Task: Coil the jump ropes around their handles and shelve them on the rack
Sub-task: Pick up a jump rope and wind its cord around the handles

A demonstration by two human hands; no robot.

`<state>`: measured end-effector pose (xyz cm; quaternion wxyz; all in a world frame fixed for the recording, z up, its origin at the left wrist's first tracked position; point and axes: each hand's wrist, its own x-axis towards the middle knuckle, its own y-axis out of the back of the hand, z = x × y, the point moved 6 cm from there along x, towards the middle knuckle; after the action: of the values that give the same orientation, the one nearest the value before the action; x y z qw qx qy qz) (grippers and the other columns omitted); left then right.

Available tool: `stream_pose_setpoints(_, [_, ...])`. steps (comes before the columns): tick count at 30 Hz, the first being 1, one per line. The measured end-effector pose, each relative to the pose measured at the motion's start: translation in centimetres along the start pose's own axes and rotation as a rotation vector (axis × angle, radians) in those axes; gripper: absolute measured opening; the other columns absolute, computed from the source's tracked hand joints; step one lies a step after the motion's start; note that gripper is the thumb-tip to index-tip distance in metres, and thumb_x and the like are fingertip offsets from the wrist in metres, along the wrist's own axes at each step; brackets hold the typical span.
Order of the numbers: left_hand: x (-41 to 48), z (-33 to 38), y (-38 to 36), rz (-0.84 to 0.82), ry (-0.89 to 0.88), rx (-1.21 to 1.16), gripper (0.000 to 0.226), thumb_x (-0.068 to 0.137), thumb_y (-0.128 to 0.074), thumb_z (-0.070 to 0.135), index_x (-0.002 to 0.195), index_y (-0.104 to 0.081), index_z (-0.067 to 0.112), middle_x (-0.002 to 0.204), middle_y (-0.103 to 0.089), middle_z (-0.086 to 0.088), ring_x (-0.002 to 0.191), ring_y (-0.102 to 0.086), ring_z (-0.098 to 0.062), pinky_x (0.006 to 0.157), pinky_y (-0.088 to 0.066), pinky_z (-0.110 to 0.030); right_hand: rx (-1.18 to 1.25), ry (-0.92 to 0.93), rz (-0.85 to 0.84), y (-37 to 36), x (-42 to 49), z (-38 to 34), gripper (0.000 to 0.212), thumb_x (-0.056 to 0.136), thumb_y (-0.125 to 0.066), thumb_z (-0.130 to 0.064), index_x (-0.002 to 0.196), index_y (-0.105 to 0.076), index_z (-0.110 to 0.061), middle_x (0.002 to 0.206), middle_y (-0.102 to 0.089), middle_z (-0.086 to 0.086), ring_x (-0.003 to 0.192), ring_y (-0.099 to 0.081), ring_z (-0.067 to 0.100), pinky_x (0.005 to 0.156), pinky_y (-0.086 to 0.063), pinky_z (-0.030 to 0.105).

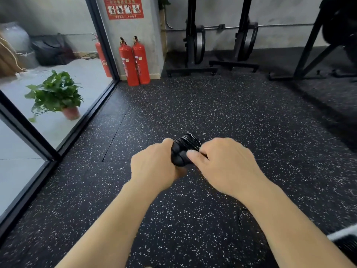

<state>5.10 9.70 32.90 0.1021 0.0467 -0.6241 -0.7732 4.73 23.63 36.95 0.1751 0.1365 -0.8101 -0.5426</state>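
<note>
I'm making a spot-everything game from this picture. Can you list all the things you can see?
jump rope: one, black, coiled, held between both hands
fire extinguishers: two, red, by the wall; a third shows in the glass
potted plant: one, green, pink pot, behind the glass, left
sign: one, red, on the wall
stands: two, black, upright at back wall
floor: black, white-speckled
left hand: grips the jump rope
right hand: pinches the jump rope

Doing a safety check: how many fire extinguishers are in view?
3. Two fire extinguishers stand side by side at the grey pillar; a third shows through the glass to their left, partly hidden by the black frame.
</note>
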Motion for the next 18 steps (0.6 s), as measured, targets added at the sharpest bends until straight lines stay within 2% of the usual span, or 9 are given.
stream_pose_setpoints(3, [-1.3, 2.4, 0.3, -0.039, -0.214, 0.162, 0.038, 0.076, -0.064, 0.047, 0.106, -0.046, 0.032, 0.087, -0.056, 0.009, 0.082, -0.059, -0.017, 0.064, -0.041, -0.029, -0.033, 0.062, 0.036, 1.2, 0.4, 0.2, 0.056, 0.096, -0.042, -0.052, 0.053, -0.041, -0.015, 0.055, -0.046, -0.005, 0.055, -0.045, 0.014, 0.050, -0.028, 0.028])
stream_pose_setpoints(6, [-2.9, 4.4, 0.3, -0.126, -0.415, 0.221, 0.033, 0.075, -0.064, 0.042, 0.090, -0.037, 0.033, 0.077, -0.048, 0.011, 0.072, -0.052, -0.014, 0.066, -0.043, -0.029, -0.063, 0.150, 0.012, 1.2, 0.8, 0.6, 0.060, 0.096, -0.043, -0.053, 0.049, -0.040, -0.015, 0.050, -0.044, -0.004, 0.053, -0.044, 0.012, 0.054, -0.033, 0.030])
stream_pose_setpoints(9, [-3.9, 4.9, 0.6, -0.150, -0.555, 0.210, 0.036, 0.072, -0.062, 0.040, 0.075, -0.027, 0.032, 0.071, -0.046, 0.012, 0.067, -0.048, -0.012, 0.078, -0.045, -0.033, -0.030, 0.164, 0.008, 0.5, 1.2, 1.6, 0.064, 0.094, -0.045, -0.056, 0.048, -0.042, -0.012, 0.045, -0.041, -0.003, 0.047, -0.042, 0.011, 0.051, -0.033, 0.028])
stream_pose_setpoints(12, [-4.4, 4.7, 0.7, -0.155, -0.609, 0.074, 0.035, 0.064, -0.066, 0.037, 0.073, -0.033, 0.031, 0.064, -0.050, 0.011, 0.061, -0.049, -0.007, 0.089, -0.041, -0.038, 0.204, 0.096, -0.005, 0.2, 1.5, 3.2, 0.063, 0.091, -0.052, -0.054, 0.047, -0.042, -0.010, 0.042, -0.035, -0.004, 0.042, -0.034, 0.016, 0.052, -0.034, 0.029])
stream_pose_setpoints(15, [-4.7, 4.8, 0.7, -0.169, -0.619, -0.065, 0.030, 0.060, -0.066, 0.035, 0.080, -0.043, 0.030, 0.064, -0.053, 0.010, 0.062, -0.052, -0.009, 0.095, -0.036, -0.038, 0.562, -0.029, -0.126, -0.7, 1.4, 4.5, 0.057, 0.090, -0.060, -0.049, 0.053, -0.050, -0.007, 0.041, -0.035, -0.002, 0.037, -0.030, 0.010, 0.046, -0.032, 0.023])
stream_pose_setpoints(17, [-4.9, 5.1, 0.9, -0.185, -0.618, -0.159, 0.031, 0.059, -0.066, 0.034, 0.082, -0.045, 0.032, 0.062, -0.052, 0.011, 0.061, -0.052, -0.011, 0.089, -0.038, -0.033, 0.729, -0.101, -0.243, -1.3, 1.1, 4.5, 0.054, 0.088, -0.061, -0.050, 0.053, -0.051, -0.010, 0.043, -0.041, -0.003, 0.037, -0.034, 0.009, 0.045, -0.034, 0.020])
stream_pose_setpoints(18, [-5.0, 5.3, 1.1, -0.209, -0.600, -0.221, 0.033, 0.060, -0.069, 0.032, 0.084, -0.047, 0.033, 0.061, -0.053, 0.011, 0.060, -0.053, -0.011, 0.080, -0.039, -0.027, 0.832, -0.122, -0.306, -1.6, 0.8, 3.9, 0.053, 0.088, -0.061, -0.051, 0.051, -0.051, -0.014, 0.046, -0.044, -0.003, 0.039, -0.037, 0.010, 0.047, -0.037, 0.021])
